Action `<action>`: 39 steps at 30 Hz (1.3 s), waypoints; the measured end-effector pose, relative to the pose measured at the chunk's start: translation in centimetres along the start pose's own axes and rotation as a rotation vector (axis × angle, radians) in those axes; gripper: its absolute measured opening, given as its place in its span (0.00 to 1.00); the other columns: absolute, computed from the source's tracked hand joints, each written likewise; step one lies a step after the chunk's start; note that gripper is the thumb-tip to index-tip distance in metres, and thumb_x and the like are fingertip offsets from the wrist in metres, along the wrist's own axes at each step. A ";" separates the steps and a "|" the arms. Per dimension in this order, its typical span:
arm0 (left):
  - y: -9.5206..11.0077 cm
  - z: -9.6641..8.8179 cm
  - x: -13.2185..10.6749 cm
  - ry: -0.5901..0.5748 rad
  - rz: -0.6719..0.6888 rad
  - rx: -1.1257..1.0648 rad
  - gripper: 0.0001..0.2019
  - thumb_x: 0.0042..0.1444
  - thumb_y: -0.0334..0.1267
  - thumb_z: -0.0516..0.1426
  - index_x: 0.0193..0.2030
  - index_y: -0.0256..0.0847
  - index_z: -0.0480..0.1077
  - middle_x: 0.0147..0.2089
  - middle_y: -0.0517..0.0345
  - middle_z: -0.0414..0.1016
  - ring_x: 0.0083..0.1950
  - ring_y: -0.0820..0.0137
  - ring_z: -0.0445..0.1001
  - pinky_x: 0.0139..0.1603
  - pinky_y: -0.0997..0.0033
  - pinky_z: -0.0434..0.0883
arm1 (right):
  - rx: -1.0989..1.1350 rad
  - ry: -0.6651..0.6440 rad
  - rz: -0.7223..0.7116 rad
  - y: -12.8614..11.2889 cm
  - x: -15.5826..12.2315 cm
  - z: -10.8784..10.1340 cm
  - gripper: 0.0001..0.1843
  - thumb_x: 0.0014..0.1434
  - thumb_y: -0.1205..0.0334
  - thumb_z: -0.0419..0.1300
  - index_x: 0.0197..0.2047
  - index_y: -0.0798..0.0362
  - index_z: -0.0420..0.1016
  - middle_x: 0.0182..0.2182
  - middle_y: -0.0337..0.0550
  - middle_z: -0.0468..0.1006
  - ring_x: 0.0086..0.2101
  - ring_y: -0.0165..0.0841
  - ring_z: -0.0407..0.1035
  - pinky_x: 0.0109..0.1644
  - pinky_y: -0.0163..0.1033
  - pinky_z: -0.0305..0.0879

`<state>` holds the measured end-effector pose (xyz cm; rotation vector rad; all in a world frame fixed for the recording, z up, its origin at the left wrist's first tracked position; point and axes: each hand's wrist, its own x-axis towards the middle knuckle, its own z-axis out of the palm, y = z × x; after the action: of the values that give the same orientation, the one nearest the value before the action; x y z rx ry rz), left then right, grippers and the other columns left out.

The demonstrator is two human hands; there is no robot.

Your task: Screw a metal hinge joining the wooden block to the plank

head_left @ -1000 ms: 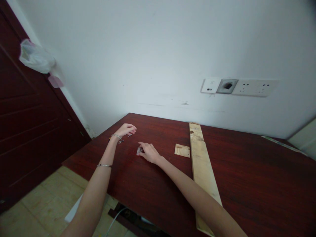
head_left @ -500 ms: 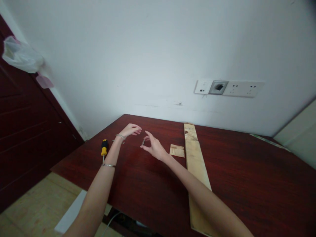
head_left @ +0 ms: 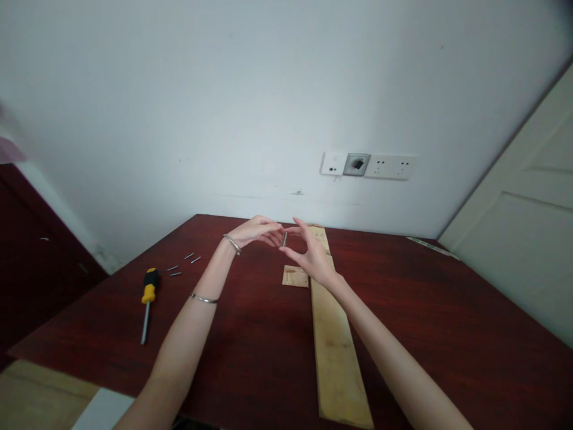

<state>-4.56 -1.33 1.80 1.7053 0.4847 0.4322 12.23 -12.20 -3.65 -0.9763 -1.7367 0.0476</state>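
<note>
Evidently, this is early work: nothing in view looks joined. The right hand (head_left: 314,258) pinches a small metal piece (head_left: 285,239) between its thumb and fingers, holding it up clear of the table (head_left: 250,358). The left hand (head_left: 257,232) meets it from the other side, fingers loosely bent and close to the same piece; whether they touch it, I cannot tell. The piece shows nearly edge-on, so its face and any holes are hidden.

What seems done is only the laying out. Four small screws (head_left: 196,260) lie loose to the left of the left hand, well apart from it. Farther left of that hand, and nearer the person, the screwdriver (head_left: 148,297) lies idle with its black and yellow handle pointing away. Just to the near side of the right hand, a small block of wood (head_left: 293,276) lies flat at the edge of a long board (head_left: 333,346), which runs from behind the right hand back toward the person. No fastener can be made out in either wood, so any fixing appears left to do.

No brand or lettering can be read: none on the screwdriver handle, none on the wall sockets (head_left: 389,167) beyond the right hand.
</note>
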 end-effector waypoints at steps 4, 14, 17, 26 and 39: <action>1.0 1.2 1.2 -0.027 0.062 0.031 0.15 0.54 0.41 0.61 0.42 0.30 0.75 0.36 0.45 0.78 0.37 0.68 0.77 0.43 0.66 0.72 | -0.055 0.044 -0.015 -0.1 0.0 -1.6 0.38 0.55 0.60 0.63 0.64 0.47 0.49 0.48 0.47 0.74 0.49 0.36 0.69 0.55 0.47 0.64; -0.6 3.1 4.1 0.021 0.095 -0.047 0.13 0.49 0.39 0.63 0.36 0.30 0.76 0.29 0.52 0.76 0.30 0.73 0.73 0.36 0.72 0.71 | -0.157 0.004 -0.014 1.7 0.2 -3.4 0.35 0.56 0.60 0.61 0.64 0.47 0.51 0.51 0.49 0.73 0.51 0.38 0.68 0.55 0.48 0.64; -1.1 3.3 4.4 0.021 0.088 -0.089 0.11 0.47 0.36 0.64 0.34 0.30 0.76 0.29 0.54 0.75 0.30 0.74 0.72 0.37 0.72 0.71 | -0.190 -0.030 -0.014 2.2 0.3 -3.8 0.34 0.56 0.62 0.60 0.63 0.47 0.52 0.52 0.48 0.72 0.52 0.39 0.66 0.55 0.49 0.64; -2.3 4.5 5.7 0.166 0.103 -0.178 0.09 0.43 0.33 0.66 0.30 0.30 0.75 0.30 0.53 0.76 0.31 0.73 0.73 0.39 0.71 0.70 | 0.045 0.030 0.198 3.5 0.4 -3.8 0.32 0.50 0.64 0.63 0.59 0.48 0.60 0.50 0.49 0.72 0.47 0.36 0.68 0.49 0.45 0.68; -3.5 4.7 6.4 0.213 0.066 -0.054 0.10 0.44 0.35 0.65 0.32 0.30 0.76 0.30 0.50 0.78 0.32 0.71 0.75 0.35 0.73 0.71 | 0.590 0.119 0.874 5.9 0.3 -3.4 0.17 0.35 0.59 0.72 0.29 0.56 0.76 0.24 0.41 0.79 0.26 0.30 0.74 0.33 0.36 0.73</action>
<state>3.05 -1.22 -2.36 1.6341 0.5665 0.6736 18.40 -9.53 -4.83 -1.1687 -0.9736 0.9810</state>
